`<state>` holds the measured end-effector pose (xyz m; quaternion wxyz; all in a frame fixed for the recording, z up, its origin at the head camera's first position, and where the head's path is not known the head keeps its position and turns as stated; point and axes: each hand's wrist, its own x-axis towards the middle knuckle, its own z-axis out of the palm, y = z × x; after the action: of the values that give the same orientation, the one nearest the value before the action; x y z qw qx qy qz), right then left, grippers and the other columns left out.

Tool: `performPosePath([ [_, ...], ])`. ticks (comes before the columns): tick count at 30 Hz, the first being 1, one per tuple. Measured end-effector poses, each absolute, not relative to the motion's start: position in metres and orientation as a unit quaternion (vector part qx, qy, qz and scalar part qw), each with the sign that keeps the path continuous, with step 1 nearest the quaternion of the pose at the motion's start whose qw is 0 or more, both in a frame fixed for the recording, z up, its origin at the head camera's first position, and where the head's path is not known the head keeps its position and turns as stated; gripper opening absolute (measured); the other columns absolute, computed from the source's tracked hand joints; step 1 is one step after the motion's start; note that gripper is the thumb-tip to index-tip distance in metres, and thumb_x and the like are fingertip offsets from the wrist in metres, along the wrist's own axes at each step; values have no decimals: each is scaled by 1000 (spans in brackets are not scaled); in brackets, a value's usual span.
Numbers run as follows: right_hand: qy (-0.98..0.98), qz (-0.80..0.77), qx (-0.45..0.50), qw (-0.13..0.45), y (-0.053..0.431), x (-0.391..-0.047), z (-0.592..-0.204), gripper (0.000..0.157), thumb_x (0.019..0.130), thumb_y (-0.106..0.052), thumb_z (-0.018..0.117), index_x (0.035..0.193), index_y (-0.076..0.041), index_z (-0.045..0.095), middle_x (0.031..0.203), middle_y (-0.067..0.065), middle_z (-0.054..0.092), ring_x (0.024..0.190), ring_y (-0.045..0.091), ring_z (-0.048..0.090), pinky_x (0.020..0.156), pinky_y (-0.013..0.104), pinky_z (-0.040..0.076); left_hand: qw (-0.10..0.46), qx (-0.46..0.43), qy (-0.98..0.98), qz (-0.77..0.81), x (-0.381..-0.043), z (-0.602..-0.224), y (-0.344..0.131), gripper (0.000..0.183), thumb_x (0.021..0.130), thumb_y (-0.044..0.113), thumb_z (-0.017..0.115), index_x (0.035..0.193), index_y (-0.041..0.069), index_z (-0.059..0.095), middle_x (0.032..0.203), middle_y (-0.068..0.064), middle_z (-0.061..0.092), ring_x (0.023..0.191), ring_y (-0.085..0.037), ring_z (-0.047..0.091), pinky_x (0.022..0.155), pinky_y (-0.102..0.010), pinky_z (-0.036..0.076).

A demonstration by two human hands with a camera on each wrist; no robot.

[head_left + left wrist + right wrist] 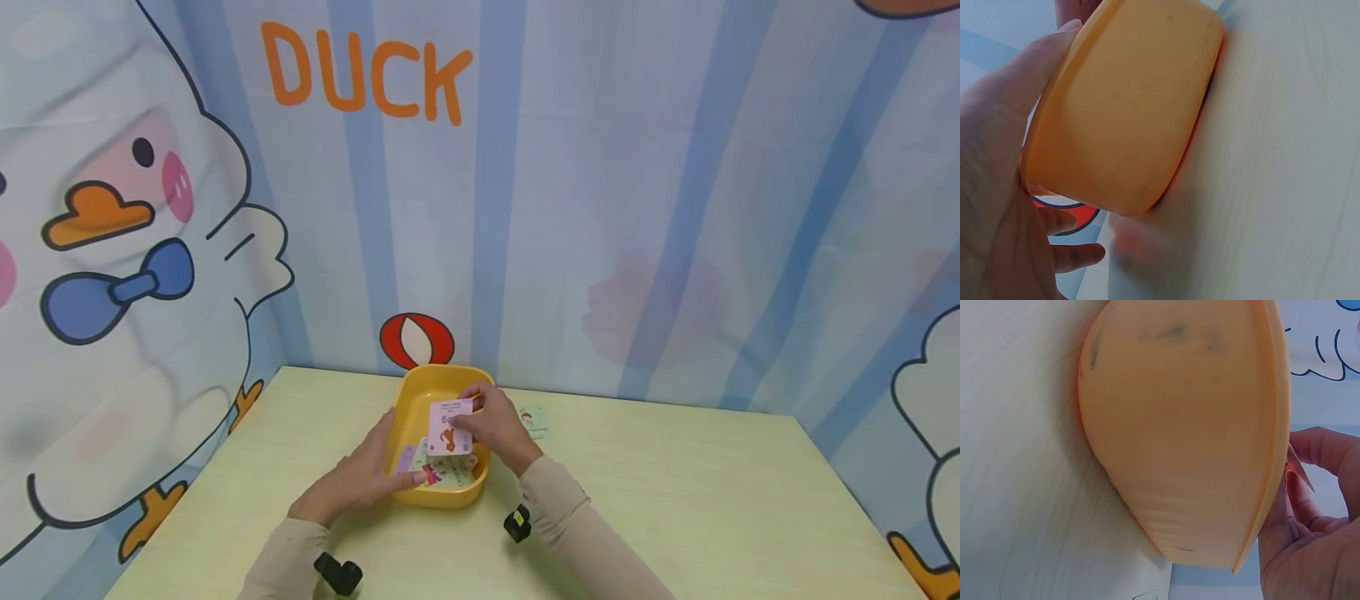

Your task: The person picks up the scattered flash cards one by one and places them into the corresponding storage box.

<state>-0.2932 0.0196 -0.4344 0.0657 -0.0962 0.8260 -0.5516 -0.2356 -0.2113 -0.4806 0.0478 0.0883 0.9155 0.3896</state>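
Observation:
A yellow plastic basin [420, 408] stands on the table with several picture cards [450, 475] inside it. My right hand [498, 425] pinches a pink card [442, 437] with an orange-brown picture between thumb and fingers, above the other cards. In the right wrist view, only a thin edge of a card [1300, 470] shows past the basin's rim. My left hand [360, 475] holds the basin's near left corner, its thumb reaching over the rim near the cards. The left wrist view shows the basin's outer wall [1122, 112] against that hand.
A pale green card [534, 422] lies on the table, right of the basin and partly behind my right hand. The light yellow table [675, 492] ends at a striped curtain [570, 208] printed with ducks. Black devices [339, 575] sit by both wrists.

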Motion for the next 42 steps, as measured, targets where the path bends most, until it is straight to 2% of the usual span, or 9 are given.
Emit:
performPosePath([
  [8, 835, -538, -103, 58, 20, -292, -434, 30, 89, -9, 78, 113, -7, 60, 99, 10, 63, 79, 19, 62, 69, 28, 59, 43, 96, 913, 393, -237, -481, -211, 119, 81, 56, 78, 164, 15, 5, 167, -13, 22, 146, -35, 35, 116, -67, 28],
  [16, 876, -469, -115, -2, 27, -290, -433, 28, 89, -14, 77, 111, -3, 65, 89, 3, 67, 76, 16, 61, 70, 28, 56, 48, 92, 914, 393, -236, -481, -211, 121, 78, 58, 79, 164, 15, 4, 168, -13, 21, 149, -37, 30, 116, -68, 26],
  [29, 810, -569, -129, 63, 54, -296, -434, 41, 93, -16, 76, 129, -3, 62, 108, 10, 70, 92, 23, 67, 77, 34, 62, 45, 91, 912, 397, -235, -476, -207, 120, 79, 57, 79, 164, 15, 5, 167, -12, 22, 148, -35, 32, 117, -67, 27],
  [34, 791, -596, -121, 76, 72, -299, -434, 47, 95, -16, 73, 138, -4, 58, 113, 13, 72, 102, 33, 71, 81, 38, 62, 43, 91, 911, 400, -235, -475, -207, 120, 79, 56, 80, 164, 17, 6, 167, -11, 23, 147, -34, 32, 117, -66, 27],
  [42, 794, -593, -105, 84, 96, -300, -437, 42, 97, -19, 70, 137, -10, 61, 113, 10, 72, 108, 37, 69, 86, 42, 61, 52, 80, 915, 391, -235, -477, -208, 121, 79, 56, 79, 164, 14, 4, 169, -13, 18, 150, -37, 28, 116, -69, 24],
])
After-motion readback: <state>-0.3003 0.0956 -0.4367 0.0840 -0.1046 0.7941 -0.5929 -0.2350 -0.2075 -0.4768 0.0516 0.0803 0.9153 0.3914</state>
